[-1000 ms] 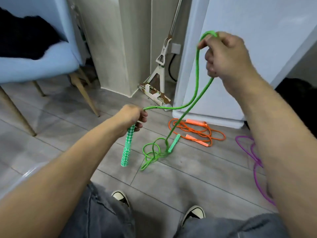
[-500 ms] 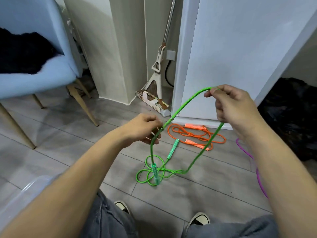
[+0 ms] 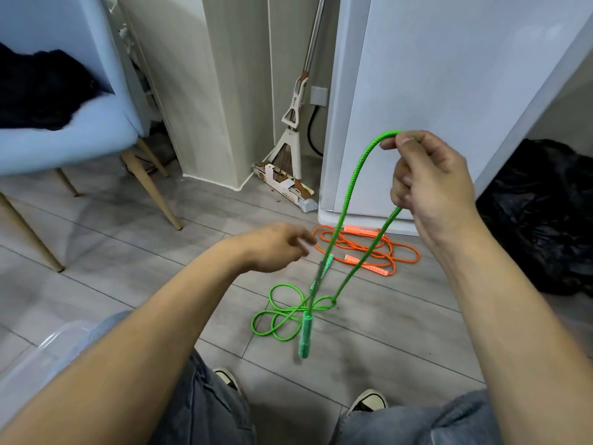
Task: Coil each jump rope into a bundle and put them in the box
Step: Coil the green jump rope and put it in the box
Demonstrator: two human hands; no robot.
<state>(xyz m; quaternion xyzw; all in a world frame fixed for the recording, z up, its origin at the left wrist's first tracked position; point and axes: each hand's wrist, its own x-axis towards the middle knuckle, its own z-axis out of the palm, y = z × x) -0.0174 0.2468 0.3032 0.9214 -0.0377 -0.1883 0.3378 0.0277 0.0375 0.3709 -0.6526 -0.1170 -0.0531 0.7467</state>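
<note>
While raised at two o'clock, the right hand (image 3: 430,184) pinches the green jump rope (image 3: 348,200) at the top of a hanging loop.

Item: green rope, both strands dropping to loose coils on the floor (image 3: 401,332) at centre, one handle (image 3: 305,335) dangling blurred. Left hand (image 3: 272,248), centre, fingers loosely spread, gripping nothing. Orange jump rope (image 3: 398,252) heaped just behind, one o'clock. Clear box (image 3: 48,351) edge at eight o'clock.

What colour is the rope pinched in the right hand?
Bright green rope, pinched by the right hand; head view.
</note>
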